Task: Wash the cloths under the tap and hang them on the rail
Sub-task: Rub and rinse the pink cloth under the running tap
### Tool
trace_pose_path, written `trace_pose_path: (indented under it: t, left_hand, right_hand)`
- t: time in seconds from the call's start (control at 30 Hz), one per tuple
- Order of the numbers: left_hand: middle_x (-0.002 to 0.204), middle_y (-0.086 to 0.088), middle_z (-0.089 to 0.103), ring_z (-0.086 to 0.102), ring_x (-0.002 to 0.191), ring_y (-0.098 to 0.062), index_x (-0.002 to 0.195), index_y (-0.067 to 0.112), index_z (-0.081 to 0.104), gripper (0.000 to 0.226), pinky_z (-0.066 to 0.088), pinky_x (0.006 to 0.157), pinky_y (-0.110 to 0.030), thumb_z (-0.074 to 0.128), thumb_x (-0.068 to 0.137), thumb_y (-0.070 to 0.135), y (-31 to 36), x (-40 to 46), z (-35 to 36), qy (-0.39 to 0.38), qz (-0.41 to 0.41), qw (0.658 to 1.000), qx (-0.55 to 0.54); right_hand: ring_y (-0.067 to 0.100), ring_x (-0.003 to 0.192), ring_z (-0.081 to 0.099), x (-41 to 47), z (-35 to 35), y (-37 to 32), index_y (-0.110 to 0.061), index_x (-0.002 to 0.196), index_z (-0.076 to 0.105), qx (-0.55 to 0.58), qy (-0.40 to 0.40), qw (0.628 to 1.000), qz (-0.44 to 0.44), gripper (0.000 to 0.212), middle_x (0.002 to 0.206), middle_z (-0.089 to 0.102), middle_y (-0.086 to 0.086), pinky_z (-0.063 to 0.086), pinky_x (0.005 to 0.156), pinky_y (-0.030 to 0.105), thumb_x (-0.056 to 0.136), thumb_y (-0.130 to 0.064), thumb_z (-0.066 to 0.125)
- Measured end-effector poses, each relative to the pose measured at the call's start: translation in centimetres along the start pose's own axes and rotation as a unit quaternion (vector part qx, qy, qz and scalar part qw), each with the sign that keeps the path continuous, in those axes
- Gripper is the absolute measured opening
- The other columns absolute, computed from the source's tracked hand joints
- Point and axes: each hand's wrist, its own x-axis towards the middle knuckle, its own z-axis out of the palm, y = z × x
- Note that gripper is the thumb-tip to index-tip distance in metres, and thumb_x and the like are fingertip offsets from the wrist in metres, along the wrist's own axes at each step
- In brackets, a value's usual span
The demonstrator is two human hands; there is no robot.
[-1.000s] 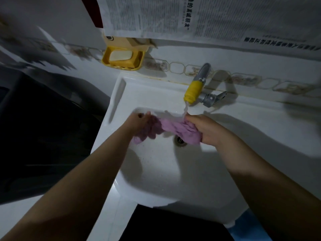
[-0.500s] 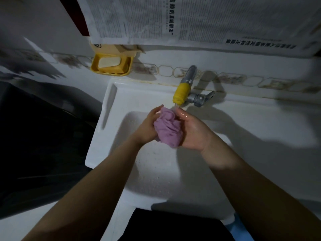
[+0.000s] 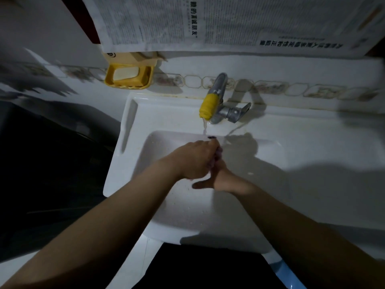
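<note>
Purple cloth [image 3: 219, 152] — squeezed between left hand [image 3: 194, 160] and right hand [image 3: 221, 178].

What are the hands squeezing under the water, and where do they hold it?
A purple cloth, bunched up between the left hand and the right hand. Only a sliver shows, so which part cannot be told.

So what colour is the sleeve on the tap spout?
Yellow sleeve, on a metal tap; head view.

The cloth [image 3: 218, 152] is almost wholly hidden between the pressed-together left hand [image 3: 195, 159] and right hand [image 3: 224, 180] (only a purple sliver shows). The newspaper [image 3: 229, 21] is cut off by the top edge, its small print unreadable.
</note>
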Motion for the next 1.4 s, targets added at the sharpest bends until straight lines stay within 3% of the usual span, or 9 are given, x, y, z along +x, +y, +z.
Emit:
trace_pose_path:
  t: [0.13, 0.23, 0.4, 0.6, 0.73, 0.9, 1.0, 1.2, 1.4]
  left_hand:
    - [0.111, 0.002, 0.060, 0.057, 0.094, -0.015, 0.119, 0.018, 0.045, 0.039, 0.049, 0.075, -0.027, 0.062, 0.084, 0.011, 1.3, -0.6, -1.8, 0.015, 0.002, 0.999, -0.050]
    - [0.114, -0.003, 0.055, 0.051, 0.099, -0.020, 0.119, 0.017, 0.050, 0.037, 0.047, 0.080, -0.033, 0.063, 0.085, 0.016, 0.7, -1.1, -3.0, 0.049, -0.009, 0.995, 0.088]
    - [0.117, -0.003, 0.056, 0.047, 0.107, -0.021, 0.123, 0.017, 0.054, 0.034, 0.039, 0.079, -0.029, 0.059, 0.090, 0.024, 2.2, -2.1, -3.4, 0.036, 0.030, 0.973, 0.227]
    - [0.119, -0.008, 0.060, 0.051, 0.114, -0.025, 0.118, 0.011, 0.060, 0.027, 0.043, 0.083, -0.033, 0.052, 0.096, 0.025, 6.5, -1.8, -2.4, -0.039, 0.005, 0.944, 0.328]
    - [0.117, -0.007, 0.061, 0.054, 0.107, -0.023, 0.118, 0.009, 0.060, 0.026, 0.035, 0.075, -0.027, 0.049, 0.097, 0.019, 8.2, -0.9, -2.5, -0.101, -0.025, 0.934, 0.343]
    - [0.092, -0.006, 0.061, 0.053, 0.084, -0.022, 0.107, 0.006, 0.059, 0.022, 0.040, 0.061, -0.021, 0.057, 0.086, 0.009, 5.3, -0.6, -4.5, -0.137, -0.046, 0.971, 0.192]
    - [0.104, -0.005, 0.062, 0.054, 0.089, -0.020, 0.113, 0.010, 0.060, 0.031, 0.043, 0.071, -0.028, 0.061, 0.085, 0.021, 1.6, -0.1, -4.8, -0.152, -0.059, 0.984, 0.071]
    - [0.099, 0.002, 0.055, 0.052, 0.086, -0.015, 0.113, 0.016, 0.056, 0.031, 0.037, 0.061, -0.021, 0.063, 0.085, 0.028, -4.0, 1.1, -3.0, -0.048, -0.102, 0.991, -0.078]
    - [0.098, 0.002, 0.056, 0.053, 0.087, -0.018, 0.121, 0.017, 0.049, 0.048, 0.039, 0.071, -0.026, 0.073, 0.081, 0.030, -5.9, 2.1, -4.8, 0.009, -0.083, 0.996, -0.028]
  right_hand:
    - [0.007, 0.056, 0.059, 0.1, 1.9, -1.0, -0.015, 0.071, 0.060, 0.148, 0.084, 0.984, 0.049, 0.011, 0.074, 0.068, 0.011, 0.055, 0.059, 0.025, 0.081, -0.012, 0.065]
    - [0.018, 0.055, 0.068, 0.0, 1.6, -1.1, -0.006, 0.080, 0.062, 0.096, 0.043, 0.991, 0.080, 0.024, 0.073, 0.071, 0.015, 0.059, 0.059, 0.033, 0.082, -0.029, 0.053]
    - [0.027, 0.136, 0.036, 0.9, 0.8, -0.1, -0.025, 0.147, 0.023, -0.198, -0.021, 0.978, 0.067, 0.115, 0.149, 0.036, 0.009, 0.032, 0.110, 0.043, 0.055, -0.091, 0.041]
    - [0.027, 0.120, 0.052, -0.7, -0.4, -7.5, -0.014, 0.118, 0.056, -0.214, 0.105, 0.970, 0.047, 0.025, 0.117, 0.054, 0.010, 0.039, 0.083, 0.025, 0.094, -0.014, 0.052]
    - [0.029, 0.128, 0.045, -6.4, -3.0, -16.7, -0.006, 0.130, 0.049, -0.186, 0.078, 0.973, 0.109, 0.034, 0.134, 0.049, 0.010, 0.037, 0.101, 0.038, 0.097, -0.009, 0.043]
    - [0.018, 0.091, 0.061, -1.2, 0.6, -6.3, -0.014, 0.094, 0.063, -0.050, -0.038, 0.995, 0.072, 0.010, 0.086, 0.061, 0.007, 0.038, 0.070, 0.007, 0.085, -0.016, 0.069]
    - [0.008, 0.076, 0.056, -0.8, 1.5, -2.1, -0.013, 0.111, 0.063, -0.023, -0.121, 0.986, 0.110, 0.027, 0.090, 0.062, 0.001, 0.044, 0.063, 0.014, 0.085, -0.020, 0.069]
    - [0.027, 0.061, 0.064, 0.3, 0.1, 0.9, -0.001, 0.080, 0.064, 0.056, -0.095, 0.979, 0.173, 0.015, 0.070, 0.066, 0.016, 0.059, 0.066, 0.037, 0.080, -0.016, 0.066]
    - [0.031, 0.056, 0.063, 0.6, -1.0, -0.8, 0.004, 0.080, 0.057, 0.072, -0.128, 0.971, 0.191, 0.031, 0.065, 0.064, 0.019, 0.052, 0.051, 0.029, 0.092, -0.024, 0.050]
